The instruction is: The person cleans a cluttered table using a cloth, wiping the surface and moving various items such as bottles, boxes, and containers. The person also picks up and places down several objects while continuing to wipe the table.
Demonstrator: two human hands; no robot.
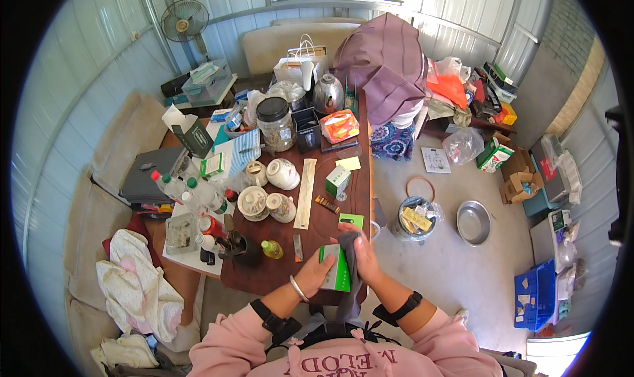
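Note:
My left hand [317,272] grips a green and white cardboard box [340,275] over the near right edge of the dark wooden table [267,278]. A dark grey cloth [350,263] is held in my right hand [366,256], pressed to the box's right side, its lower end hanging down. Just beyond my hands lies a flat green piece of card or packet [350,220]. A smaller green and white box [338,181] stands farther back. To the left are a small yellow-green bottle [272,249] and a narrow flat strip [297,248].
White patterned teacups [283,174], a long paper sleeve [304,194], plastic bottles [205,195], a large lidded jar [275,124] and a metal kettle [328,94] crowd the table. On the floor to the right are a filled waste bin [402,228], a steel basin [474,223] and a blue crate [535,295].

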